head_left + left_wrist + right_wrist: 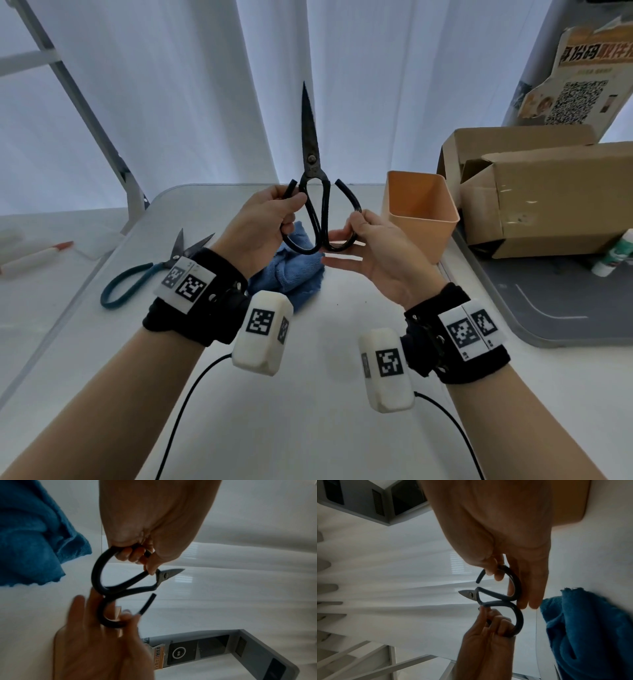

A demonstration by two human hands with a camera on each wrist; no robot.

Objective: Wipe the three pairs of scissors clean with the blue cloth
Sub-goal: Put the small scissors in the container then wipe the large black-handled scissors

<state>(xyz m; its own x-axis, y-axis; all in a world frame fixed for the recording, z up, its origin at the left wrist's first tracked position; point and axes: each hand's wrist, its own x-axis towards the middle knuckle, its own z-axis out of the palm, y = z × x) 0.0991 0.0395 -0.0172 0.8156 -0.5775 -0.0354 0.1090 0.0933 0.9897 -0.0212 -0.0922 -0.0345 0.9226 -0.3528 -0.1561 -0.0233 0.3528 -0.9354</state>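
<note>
The black scissors (pixel 312 178) are held upright above the table (pixel 308 394), blades together. The left hand (pixel 263 228) has its fingers curled round one handle loop, and the right hand (pixel 368 246) pinches the other. The blue cloth (pixel 287 270) lies crumpled on the table below them, in neither hand. The teal-handled scissors (pixel 150 270) lie to the left, and a third pair is not visible, so the wiping looks far from finished
</note>
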